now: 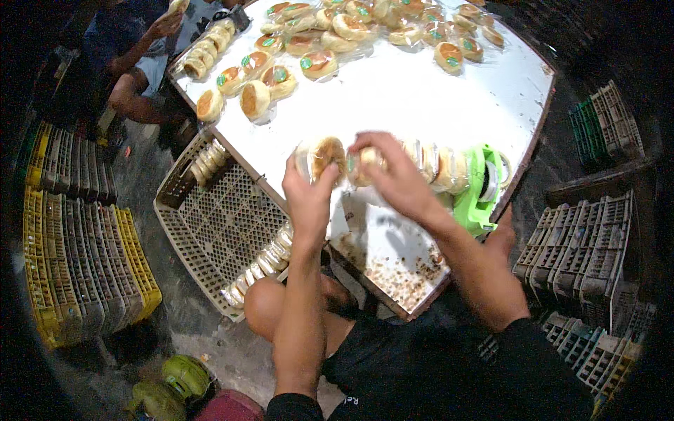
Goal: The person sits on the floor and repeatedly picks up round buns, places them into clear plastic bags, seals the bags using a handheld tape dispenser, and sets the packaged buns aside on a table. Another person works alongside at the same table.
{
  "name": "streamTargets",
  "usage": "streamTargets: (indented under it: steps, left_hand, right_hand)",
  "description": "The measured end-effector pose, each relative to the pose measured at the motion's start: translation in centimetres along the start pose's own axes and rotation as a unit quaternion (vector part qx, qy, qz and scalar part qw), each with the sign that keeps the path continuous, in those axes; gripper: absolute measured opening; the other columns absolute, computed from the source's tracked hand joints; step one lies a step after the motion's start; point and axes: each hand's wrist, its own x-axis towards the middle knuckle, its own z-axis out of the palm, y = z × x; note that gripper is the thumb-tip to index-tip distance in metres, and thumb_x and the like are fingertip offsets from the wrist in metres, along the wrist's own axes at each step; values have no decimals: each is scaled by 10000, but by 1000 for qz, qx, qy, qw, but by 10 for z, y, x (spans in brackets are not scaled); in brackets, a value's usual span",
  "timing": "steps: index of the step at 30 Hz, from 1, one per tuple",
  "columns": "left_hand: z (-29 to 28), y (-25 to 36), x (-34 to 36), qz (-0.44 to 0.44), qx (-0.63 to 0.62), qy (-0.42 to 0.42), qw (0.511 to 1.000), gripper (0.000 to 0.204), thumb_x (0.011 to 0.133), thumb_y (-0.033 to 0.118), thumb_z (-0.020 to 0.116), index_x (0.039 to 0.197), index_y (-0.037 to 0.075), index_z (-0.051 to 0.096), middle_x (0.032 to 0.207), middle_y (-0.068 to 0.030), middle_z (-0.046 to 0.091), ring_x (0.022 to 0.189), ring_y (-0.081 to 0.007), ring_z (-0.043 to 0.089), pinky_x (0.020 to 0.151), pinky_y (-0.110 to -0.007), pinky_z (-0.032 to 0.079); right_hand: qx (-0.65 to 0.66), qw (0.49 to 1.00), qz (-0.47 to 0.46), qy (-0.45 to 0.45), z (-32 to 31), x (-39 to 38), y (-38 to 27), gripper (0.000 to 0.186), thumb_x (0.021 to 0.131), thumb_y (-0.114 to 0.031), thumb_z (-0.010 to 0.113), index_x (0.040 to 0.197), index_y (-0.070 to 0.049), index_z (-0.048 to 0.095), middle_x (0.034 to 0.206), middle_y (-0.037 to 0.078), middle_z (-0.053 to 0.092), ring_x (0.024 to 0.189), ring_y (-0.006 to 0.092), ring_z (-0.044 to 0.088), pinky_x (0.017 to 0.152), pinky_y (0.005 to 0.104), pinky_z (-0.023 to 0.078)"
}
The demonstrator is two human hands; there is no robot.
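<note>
Over the white table, my left hand (307,195) is closed round a flat, browned bun (327,156) in clear plastic, thumb toward its near face. My right hand (399,174), somewhat blurred, curls its fingers over another bun (370,163) at the left end of a row. More wrapped buns (428,161) stand on edge in that row, running right to a green tape dispenser (480,189) with a roll in it. Part of the row is hidden behind my right hand. Loose wrapped buns (351,28) with green labels are heaped along the table's far side.
A plastic crate (225,203) beside the table holds rows of buns at two ends. Stacked crates stand left (84,266) and right (576,245). Another person (137,77) sits at the far left. Brown crumbs lie on the table's near corner (404,277). Green gas cylinders (184,377) stand lower left.
</note>
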Motion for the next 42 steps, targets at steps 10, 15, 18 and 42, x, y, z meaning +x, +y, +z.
streamTargets:
  steps: [10, 15, 18, 42]
  left_hand:
    - [-27, 0, 14, -26, 79, 46, 995, 569, 872, 283, 671, 1234, -104, 464, 1206, -229, 535, 1095, -318, 544, 945, -389, 438]
    - [-52, 29, 8, 33, 9, 216, 976, 485, 896, 220, 648, 1235, -70, 458, 1147, -173, 529, 1062, -211, 509, 933, -337, 425]
    - [-66, 37, 2, 25, -30, 239, 970, 457, 913, 204, 625, 1237, -64, 446, 1185, -171, 508, 1076, -196, 499, 950, -324, 410]
    - [31, 35, -88, 292, 76, 83, 950, 205, 952, 212, 585, 946, 12, 633, 885, -70, 602, 822, -140, 568, 741, -265, 459]
  right_hand:
    - [91, 974, 174, -114, 102, 157, 53, 542, 873, -283, 637, 1237, 69, 446, 1198, 223, 569, 1082, 278, 572, 901, 364, 464]
    - [59, 944, 324, 23, 200, 205, 47, 893, 749, -405, 726, 1323, 49, 214, 1213, 313, 527, 1124, 380, 550, 943, 408, 444]
    - [58, 934, 326, 132, 215, 216, 43, 854, 739, -354, 739, 1302, 24, 221, 1168, 299, 536, 1084, 393, 561, 946, 422, 431]
    - [128, 973, 4, 191, -39, -83, -66, 177, 972, -178, 515, 943, -21, 591, 926, 113, 646, 888, 201, 620, 821, 324, 482]
